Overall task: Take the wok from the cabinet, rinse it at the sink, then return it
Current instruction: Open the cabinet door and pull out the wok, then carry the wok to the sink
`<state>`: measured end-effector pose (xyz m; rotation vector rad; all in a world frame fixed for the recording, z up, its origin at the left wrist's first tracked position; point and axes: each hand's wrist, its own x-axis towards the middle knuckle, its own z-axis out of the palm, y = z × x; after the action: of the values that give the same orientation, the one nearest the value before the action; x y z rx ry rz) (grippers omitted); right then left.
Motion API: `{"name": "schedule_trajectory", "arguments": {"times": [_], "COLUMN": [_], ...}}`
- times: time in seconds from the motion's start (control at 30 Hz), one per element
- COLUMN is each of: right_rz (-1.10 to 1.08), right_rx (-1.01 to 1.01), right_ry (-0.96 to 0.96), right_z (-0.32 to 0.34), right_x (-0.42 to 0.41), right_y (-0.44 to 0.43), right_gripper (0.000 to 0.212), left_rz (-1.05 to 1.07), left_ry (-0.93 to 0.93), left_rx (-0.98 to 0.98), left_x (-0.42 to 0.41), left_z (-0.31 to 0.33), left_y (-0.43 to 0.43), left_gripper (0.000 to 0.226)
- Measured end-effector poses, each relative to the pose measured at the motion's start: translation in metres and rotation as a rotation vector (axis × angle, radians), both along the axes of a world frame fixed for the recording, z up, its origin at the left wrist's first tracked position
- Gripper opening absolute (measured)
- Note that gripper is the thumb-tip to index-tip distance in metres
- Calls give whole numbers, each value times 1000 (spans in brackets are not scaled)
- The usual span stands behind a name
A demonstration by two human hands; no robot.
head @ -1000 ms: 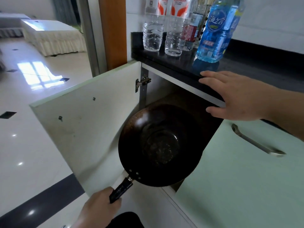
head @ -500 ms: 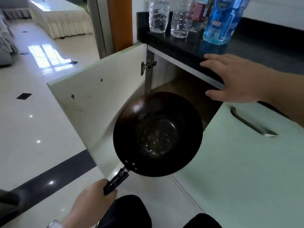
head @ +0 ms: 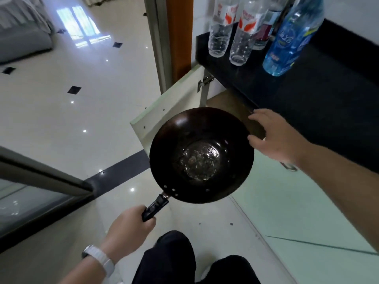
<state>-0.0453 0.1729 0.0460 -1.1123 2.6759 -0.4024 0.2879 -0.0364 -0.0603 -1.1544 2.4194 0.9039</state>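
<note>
Bottle (head: 291,35) tops beyond the top edge; cabinet (head: 223,103) interior mostly behind the wok (head: 202,154), perhaps bare.

I see the round dark metal wok (head: 202,154) held mid-air, bowl up, residue inside, black handle toward me.

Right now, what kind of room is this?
Probably a home kitchen: a black countertop holding water bottles, an open cabinet door below, and a wok in the left hand.
</note>
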Motion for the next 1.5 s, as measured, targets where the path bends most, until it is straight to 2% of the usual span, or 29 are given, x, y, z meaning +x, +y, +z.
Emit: {"name": "schedule_trajectory", "arguments": {"times": [0.23,0.4,0.5,0.63,0.7,0.77,0.87,0.9,1.0,1.07,1.2,1.3,1.43,1.5], "right_rz": [117,230,238,39,-109,-288,-439,-467,-562,-645,-826,-878,-912,-940], "right_rx": [-107,-326,-324,-187,-238,-340,-496,-569,-820,-993,-1207,-1273,-1372,-1415], "right_ry": [-76,-38,-82,-404,-559,-708,-869,-917,-1036,-1091,-1008,-937,-905,-849], "right_z": [78,128,146,161,164,169,176,180,193,202,212,217,220,221], "right_x": [82,165,209,241,245,245,243,241,229,220,203,193,181,176], "right_y": [5,21,31,33,34,37,46,49,61,74,107,138,176,192], "right_gripper": [52,37,35,43,42,41,56,52,23,17,11,21,34,33], "left_rz": [9,0,-19,-51,-75,-101,-138,-155,-216,-271,-367,-505,-723,-752], "left_ry": [-7,34,71,139,170,196,229,239,287,317,372,421,458,493], "left_rx": [14,15,-15,-58,-51,-43,-40,-34,8,19,98,112,2,64], "left_x": [15,16,13,2,-6,-16,-30,-35,-52,-65,-91,-108,-125,-134], "left_z": [101,172,210,253,270,285,307,314,328,337,345,349,358,359], "left_y": [21,36,47,65,77,90,112,120,149,172,214,243,274,286], "left_gripper": [21,21,23,23,20,17,18,18,16,17,15,7,13,11]}}
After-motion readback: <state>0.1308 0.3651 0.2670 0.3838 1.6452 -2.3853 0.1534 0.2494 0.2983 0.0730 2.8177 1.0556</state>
